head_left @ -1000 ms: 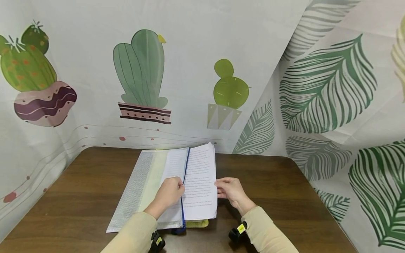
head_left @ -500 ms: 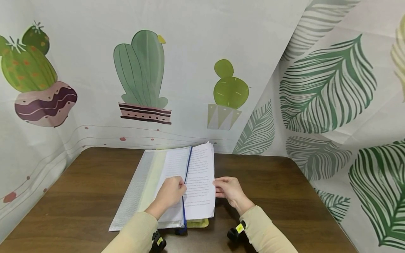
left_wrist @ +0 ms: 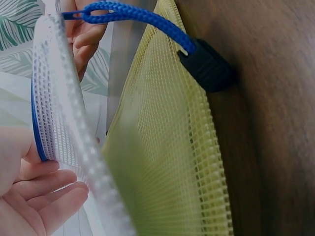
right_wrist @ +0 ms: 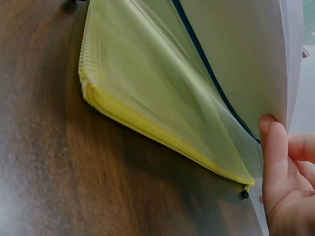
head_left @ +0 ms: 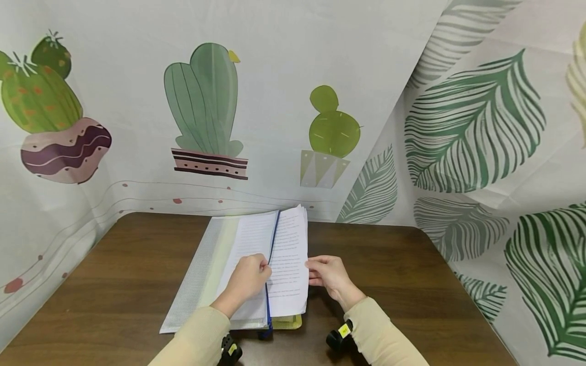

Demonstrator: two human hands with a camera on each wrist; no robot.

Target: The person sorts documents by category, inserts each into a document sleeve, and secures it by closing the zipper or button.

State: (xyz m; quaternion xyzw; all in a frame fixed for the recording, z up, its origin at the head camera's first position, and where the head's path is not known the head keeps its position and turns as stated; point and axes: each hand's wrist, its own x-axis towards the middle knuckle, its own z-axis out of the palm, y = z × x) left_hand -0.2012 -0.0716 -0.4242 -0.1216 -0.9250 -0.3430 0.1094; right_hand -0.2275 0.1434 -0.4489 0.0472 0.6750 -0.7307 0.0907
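White mesh pouch (head_left: 189,284) and printed sheets (head_left: 288,274) lie together on the table (head_left: 389,284), partly over a yellow pouch (head_left: 289,323). Over the last second the blue edge (head_left: 274,234) has shifted right and the sheets left, so a narrower strip of paper shows outside: it sits deeper in. The left hand (head_left: 249,277) pinches that edge (other fingers loosely bent); the right hand (head_left: 330,277) pinches the sheets' outer side.

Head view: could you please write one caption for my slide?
Left hand holds a blue-edged mesh pouch while right hand pinches printed sheets by their edge.
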